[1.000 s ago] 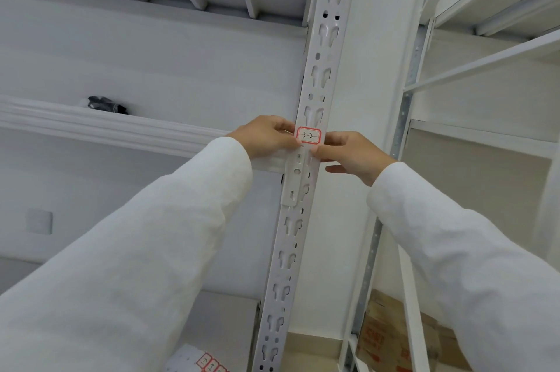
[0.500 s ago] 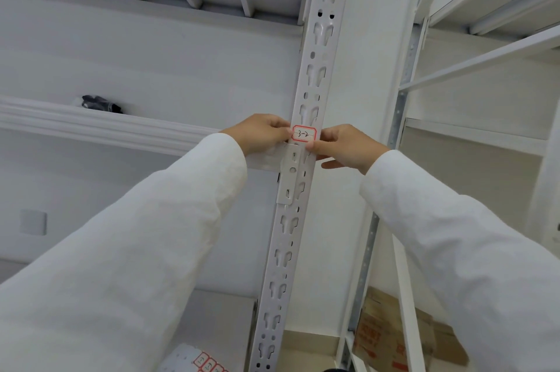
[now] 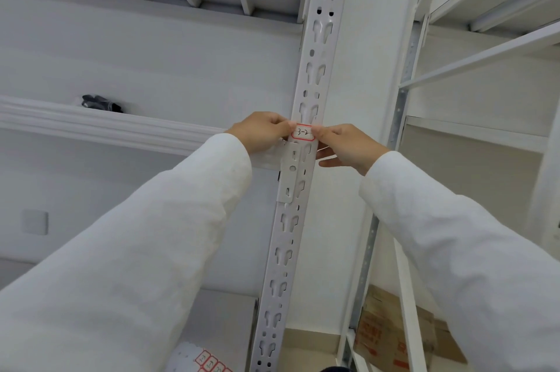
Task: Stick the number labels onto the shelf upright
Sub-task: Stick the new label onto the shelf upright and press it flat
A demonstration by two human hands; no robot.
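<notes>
Head view: both hands up at the perforated white shelf upright [image 3: 306, 159], working one number label [image 3: 304, 133]. Label is white with a red border, handwritten "3-2", sitting flat across the face of the upright just above the beam bracket [image 3: 291, 175]. Left hand [image 3: 263, 131] comes in from the left, fingers [image 3: 285, 124] curled and pressed on the label's left edge; right hand [image 3: 345, 145] from the right, thumb and forefinger on the right edge, remaining fingers loosely spread below. Whether they pinch the edges or only press them down, cannot tell at this size. Likely reason for the two-sided hold: keeps the label level and centred on the narrow upright while it is pressed on, at the shelf level it marks. Label lies directly between the two sets of fingertips, touching both, its middle uncovered and readable. Judged stage: pressing down, nearly stuck. More red-bordered labels wait on a sheet [image 3: 209, 362] at the bottom edge, well below the hands. Cardboard box [image 3: 391, 335] sits low right; a dark object [image 3: 101, 102] lies on the left shelf.
</notes>
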